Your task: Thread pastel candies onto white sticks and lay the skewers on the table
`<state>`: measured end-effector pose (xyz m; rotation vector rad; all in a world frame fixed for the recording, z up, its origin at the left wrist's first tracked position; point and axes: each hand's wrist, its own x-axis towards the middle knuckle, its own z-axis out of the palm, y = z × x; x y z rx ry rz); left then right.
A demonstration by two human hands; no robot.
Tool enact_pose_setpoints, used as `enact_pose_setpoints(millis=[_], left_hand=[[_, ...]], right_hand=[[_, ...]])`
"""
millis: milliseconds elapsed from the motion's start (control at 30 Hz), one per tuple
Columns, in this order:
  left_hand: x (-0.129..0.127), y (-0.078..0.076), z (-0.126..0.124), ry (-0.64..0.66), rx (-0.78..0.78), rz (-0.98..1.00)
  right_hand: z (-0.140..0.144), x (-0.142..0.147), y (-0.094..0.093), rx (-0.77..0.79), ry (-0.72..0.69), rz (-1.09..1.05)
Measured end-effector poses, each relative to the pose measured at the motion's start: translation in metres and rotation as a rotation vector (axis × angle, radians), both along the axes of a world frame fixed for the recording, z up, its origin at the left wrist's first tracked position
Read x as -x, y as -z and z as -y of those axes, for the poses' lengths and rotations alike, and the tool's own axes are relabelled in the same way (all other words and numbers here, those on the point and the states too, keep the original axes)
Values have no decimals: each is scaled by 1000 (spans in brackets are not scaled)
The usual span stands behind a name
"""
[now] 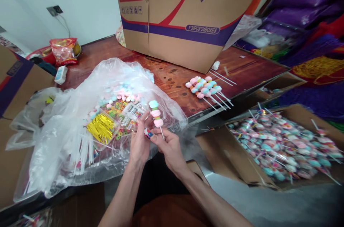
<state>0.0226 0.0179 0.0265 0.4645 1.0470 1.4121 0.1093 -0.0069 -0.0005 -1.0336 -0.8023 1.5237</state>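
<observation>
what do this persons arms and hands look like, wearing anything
Both forearms are bare up to the bottom edge of the picture: no sleeves show. The left hand and right hand wear no gloves, and no rings, watch or bracelet can be seen. The fingers are slim with short nails.

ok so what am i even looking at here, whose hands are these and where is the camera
The camera is worn on a person's head and looks down at their own two bare hands, so there is one picture, seen much as they see it. The left hand and right hand together hold a candy skewer: a thin white stick with a blue, a pink and another pink sweet threaded on it. Just behind lies an open clear plastic bag with loose pastel sweets, gold twist ties and white sticks. Finished skewers lie in a small row on the wooden table. Behind them stands a big cardboard box; to the right, a carton of wrapped skewers.
</observation>
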Motion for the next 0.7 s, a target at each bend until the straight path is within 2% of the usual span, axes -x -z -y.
enact_pose_setpoints(millis=[200, 367, 433, 633, 700], left_hand=[[-4, 5, 11, -14, -22, 47], [7, 10, 17, -247, -18, -45], [11, 12, 17, -285, -7, -80], [20, 19, 13, -187, 47, 49], [22, 20, 14, -146, 56, 56]], right_hand=[[-7, 7, -2, -13, 85, 7], [-13, -4, 4, -67, 96, 152], [-12, -7, 5, -86, 81, 193], [-14, -14, 4, 36, 52, 43], [-17, -18, 3, 30, 56, 36]])
